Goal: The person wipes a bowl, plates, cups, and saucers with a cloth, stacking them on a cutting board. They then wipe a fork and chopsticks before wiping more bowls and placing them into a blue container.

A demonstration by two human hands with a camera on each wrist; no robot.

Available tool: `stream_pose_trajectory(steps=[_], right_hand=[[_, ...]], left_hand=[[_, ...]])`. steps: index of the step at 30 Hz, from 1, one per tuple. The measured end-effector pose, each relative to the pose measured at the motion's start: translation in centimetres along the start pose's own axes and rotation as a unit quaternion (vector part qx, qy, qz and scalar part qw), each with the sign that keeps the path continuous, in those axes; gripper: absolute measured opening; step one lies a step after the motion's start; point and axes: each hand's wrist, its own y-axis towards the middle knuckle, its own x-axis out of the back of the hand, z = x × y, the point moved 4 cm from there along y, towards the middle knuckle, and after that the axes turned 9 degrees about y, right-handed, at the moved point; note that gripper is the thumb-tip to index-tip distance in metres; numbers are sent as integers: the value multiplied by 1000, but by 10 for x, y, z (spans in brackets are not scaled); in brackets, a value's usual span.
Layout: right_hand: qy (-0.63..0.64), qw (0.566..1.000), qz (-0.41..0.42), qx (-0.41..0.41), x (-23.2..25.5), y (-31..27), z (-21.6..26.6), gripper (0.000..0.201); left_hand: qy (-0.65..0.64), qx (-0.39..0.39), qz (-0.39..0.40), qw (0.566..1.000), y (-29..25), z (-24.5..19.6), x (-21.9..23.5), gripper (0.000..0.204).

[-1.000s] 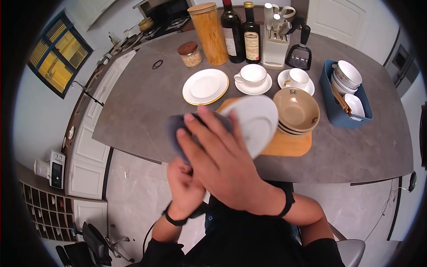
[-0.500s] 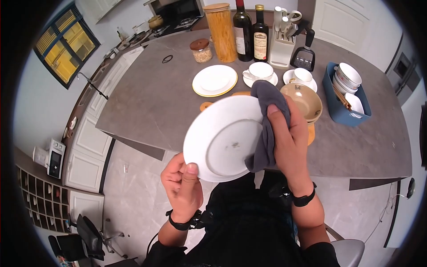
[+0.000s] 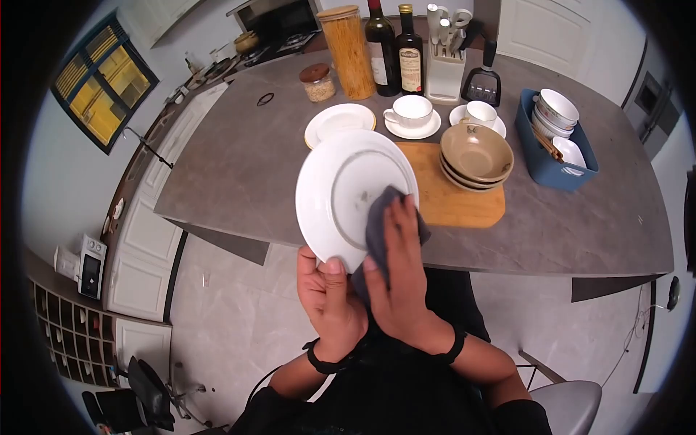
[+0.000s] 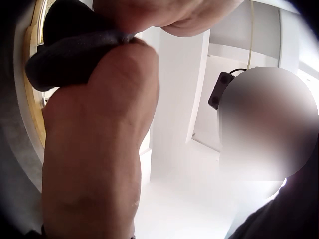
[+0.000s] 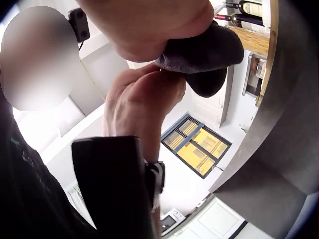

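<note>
The left hand is holding a white plate by its bottom edge, in the middle of the frame, tipped up over the table edge. The right hand is pressing a gray cloth flat on the plate's lower right part. A small dark spot is showing near the middle, so the wiping looks only partly done.

Surface: grey counter.
12 o'clock: jars, bottles, knife block.
Centre: gold-rimmed plate, cutting board.
2 o'clock: blue bin.
</note>
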Motion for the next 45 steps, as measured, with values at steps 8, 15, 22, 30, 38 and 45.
stream_pose_trajectory(steps=[8, 15, 22, 30, 38, 45], right_hand=[[-127, 967, 74, 209, 5, 10, -8, 50], [64, 978, -117, -160, 59, 5, -44, 45], [446, 767, -97, -450, 60, -15, -34, 69], [402, 768, -37, -498, 30, -7, -52, 32], [-6, 960, 27, -279, 40, 34, -47, 40], [-133, 966, 215, -59, -17, 50, -23, 76]], left_hand=[[-13, 8, 1, 1000, 8, -12, 8, 35], [222, -233, -120, 939, -4, -38, 41, 36], [506, -422, 253, 708, 8, -56, 26, 7], [62, -11, 115, 991, 30, -14, 55, 112], [-133, 341, 10, 930, 20, 12, 75, 75], [-103, 297, 99, 944, 18, 15, 40, 88]])
